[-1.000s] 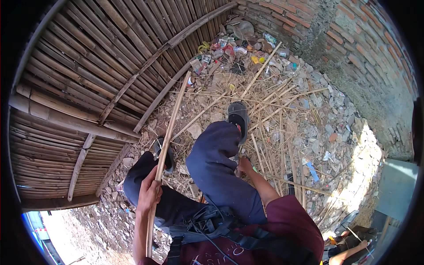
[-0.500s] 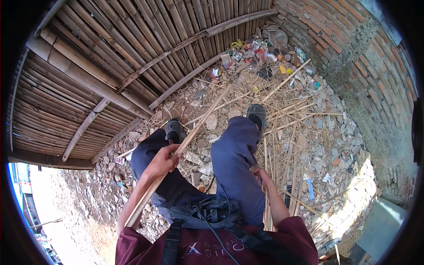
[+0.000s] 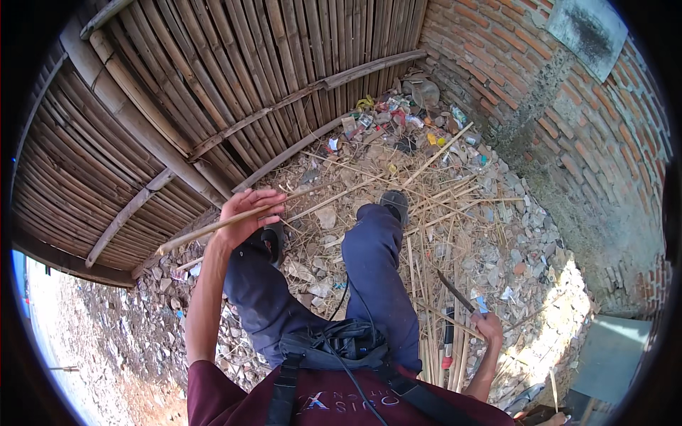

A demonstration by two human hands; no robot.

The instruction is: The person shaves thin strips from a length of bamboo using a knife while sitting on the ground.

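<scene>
Ahead and left of our left grip (image 3: pixel 241 213), the bamboo wall (image 3: pixel 284 57) bars passage, and the stick (image 3: pixel 195 235) we hold juts out on both sides. Between our legs (image 3: pixel 380 263) a gap opens down to the rubble (image 3: pixel 321 287). To our right, loose strips (image 3: pixel 428 344) lie in the way below the jutting knife (image 3: pixel 456 292); open air separates our right grip (image 3: pixel 489 326) from the brick wall (image 3: pixel 611 192).
</scene>
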